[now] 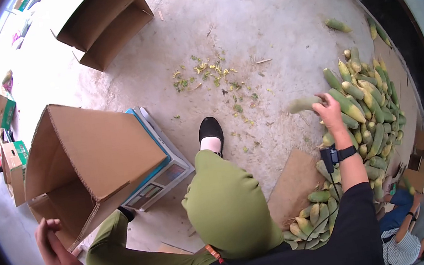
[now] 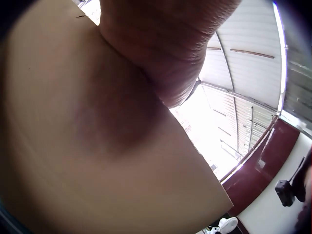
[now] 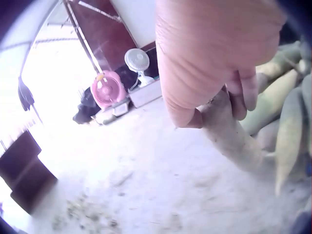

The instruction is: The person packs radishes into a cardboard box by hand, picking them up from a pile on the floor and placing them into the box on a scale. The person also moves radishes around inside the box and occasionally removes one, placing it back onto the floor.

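My right hand [image 1: 330, 112] pinches one end of a pale green radish [image 1: 304, 104], blurred in the head view, beside a large heap of green radishes [image 1: 371, 94]. In the right wrist view the thumb and fingers close around the top of that radish [image 3: 229, 131], which slants down toward the heap. My left hand [image 1: 60, 252] is at the near edge of an upright cardboard box [image 1: 107, 145], its fingers loosely bent. The left wrist view shows the heel of this hand [image 2: 156, 53] against the cardboard [image 2: 122, 180]; its fingertips are hidden there.
Under the box stands a scale [image 1: 150, 190] with a display. Another open box [image 1: 104, 29] lies farther ahead. Leaf scraps [image 1: 210, 72] litter the floor before my shoe [image 1: 211, 131]. A flat cardboard sheet [image 1: 295, 183] lies beside the heap. Another person [image 1: 402, 241] is at the lower right.
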A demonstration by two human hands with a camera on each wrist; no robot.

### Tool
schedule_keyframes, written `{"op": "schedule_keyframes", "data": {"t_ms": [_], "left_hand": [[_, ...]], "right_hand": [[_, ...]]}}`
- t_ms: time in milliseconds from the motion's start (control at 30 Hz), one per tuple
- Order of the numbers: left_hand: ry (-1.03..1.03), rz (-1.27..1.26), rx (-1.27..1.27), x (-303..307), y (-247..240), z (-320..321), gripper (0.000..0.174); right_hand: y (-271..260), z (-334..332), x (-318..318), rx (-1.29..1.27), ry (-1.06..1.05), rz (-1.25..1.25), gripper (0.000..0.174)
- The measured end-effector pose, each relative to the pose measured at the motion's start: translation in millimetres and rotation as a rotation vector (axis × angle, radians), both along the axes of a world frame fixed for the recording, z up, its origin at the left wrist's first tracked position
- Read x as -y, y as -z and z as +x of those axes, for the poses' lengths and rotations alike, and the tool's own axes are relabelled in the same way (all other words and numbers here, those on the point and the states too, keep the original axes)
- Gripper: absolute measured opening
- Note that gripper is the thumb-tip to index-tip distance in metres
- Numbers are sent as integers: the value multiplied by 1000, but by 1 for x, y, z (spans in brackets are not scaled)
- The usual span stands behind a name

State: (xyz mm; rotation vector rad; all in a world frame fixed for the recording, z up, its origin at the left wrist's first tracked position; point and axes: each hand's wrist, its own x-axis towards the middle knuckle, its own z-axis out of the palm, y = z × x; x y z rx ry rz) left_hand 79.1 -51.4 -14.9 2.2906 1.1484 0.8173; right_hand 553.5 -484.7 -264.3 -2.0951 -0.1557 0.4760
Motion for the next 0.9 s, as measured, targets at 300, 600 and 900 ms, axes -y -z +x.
{"op": "schedule_keyframes", "data": {"t_ms": [300, 600, 900], "left_hand": [[620, -269, 110, 85, 14, 118, 47], [574, -688, 195, 80, 101, 167, 70], [491, -557, 217, 80, 123, 160, 65]], "right_hand": [[-128, -72, -187, -234, -448, 516, 39], [-172, -112, -245, -490, -783, 608, 41], [-153, -105, -256, -342, -732, 558, 16]]}}
